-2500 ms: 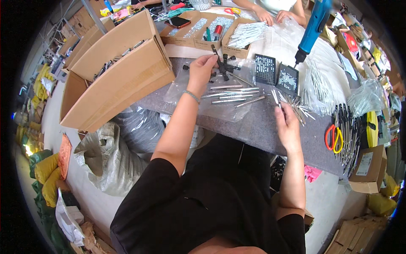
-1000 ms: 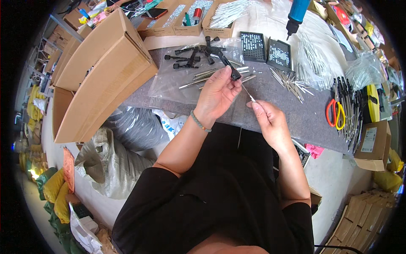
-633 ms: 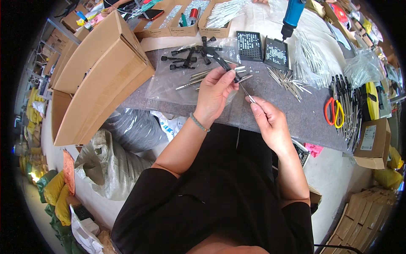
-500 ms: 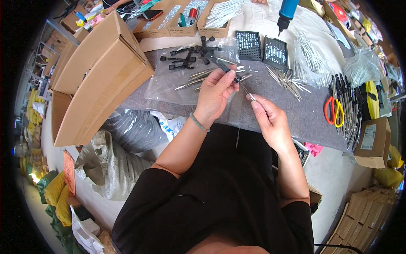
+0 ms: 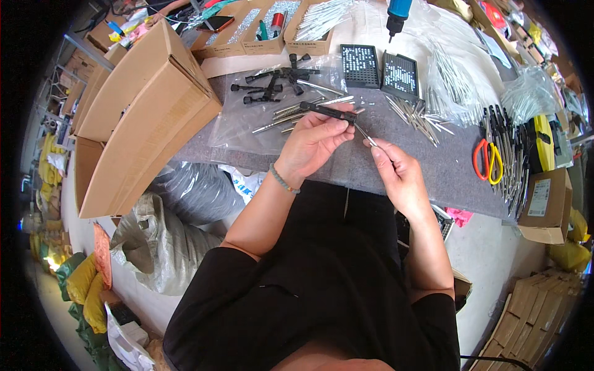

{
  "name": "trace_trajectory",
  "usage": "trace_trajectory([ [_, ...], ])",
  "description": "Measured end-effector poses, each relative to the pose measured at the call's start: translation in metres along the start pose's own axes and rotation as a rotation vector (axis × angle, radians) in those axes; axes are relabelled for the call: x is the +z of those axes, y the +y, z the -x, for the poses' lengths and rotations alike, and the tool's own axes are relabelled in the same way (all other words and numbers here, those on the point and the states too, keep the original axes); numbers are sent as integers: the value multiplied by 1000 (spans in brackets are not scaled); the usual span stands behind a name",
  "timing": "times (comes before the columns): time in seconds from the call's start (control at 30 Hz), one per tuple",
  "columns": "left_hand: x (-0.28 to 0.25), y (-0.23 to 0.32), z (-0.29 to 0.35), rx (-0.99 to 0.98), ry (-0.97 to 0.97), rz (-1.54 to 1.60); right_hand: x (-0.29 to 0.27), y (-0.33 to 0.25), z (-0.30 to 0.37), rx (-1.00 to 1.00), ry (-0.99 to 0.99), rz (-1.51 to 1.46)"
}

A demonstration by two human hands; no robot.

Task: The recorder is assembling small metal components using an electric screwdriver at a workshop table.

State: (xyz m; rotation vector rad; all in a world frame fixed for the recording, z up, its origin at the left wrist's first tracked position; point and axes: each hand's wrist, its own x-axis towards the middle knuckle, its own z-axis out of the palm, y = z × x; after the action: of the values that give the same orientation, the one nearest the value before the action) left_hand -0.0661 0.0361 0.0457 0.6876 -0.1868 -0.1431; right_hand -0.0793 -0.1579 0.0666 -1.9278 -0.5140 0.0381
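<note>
1. Fingers of the left hand (image 5: 314, 143) pinch a black handle piece (image 5: 329, 111), which lies above the near right part of the clear plastic bag (image 5: 232, 127).
2. Thumb and fingertips of the right hand (image 5: 400, 177), to the right of the bag, grip a thin silver rod (image 5: 364, 132); its far tip meets the handle piece's right end, though I can't tell if it is inside.
3. Half a second ago the handle piece sloped more steeply; now it is closer to level.
4. In the earliest frame the hands were well apart, the left at the black parts (image 5: 271, 85) on the bag; now they work close together.
5. Silver tubes (image 5: 272, 123) remain on the bag.
6. Right of the bag, the hanging blue driver (image 5: 398, 11) has shifted leftward over the black trays (image 5: 360, 65).
</note>
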Motion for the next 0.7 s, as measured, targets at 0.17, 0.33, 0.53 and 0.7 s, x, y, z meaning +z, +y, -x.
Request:
trace_trajectory([
  [0.17,-4,-2,1,-65,-65,-23,-4,4,0,-71,-22,-14],
  [0.33,-3,-8,1,-129,-141,-72,-7,1,-2,-50,-33,-62],
  [0.53,6,-18,-1,-137,-124,-180,-9,-1,-9,-43,-112,200],
  [0.7,-2,-33,-12,-130,-46,-526,2,15,-25,-16,-61,257],
])
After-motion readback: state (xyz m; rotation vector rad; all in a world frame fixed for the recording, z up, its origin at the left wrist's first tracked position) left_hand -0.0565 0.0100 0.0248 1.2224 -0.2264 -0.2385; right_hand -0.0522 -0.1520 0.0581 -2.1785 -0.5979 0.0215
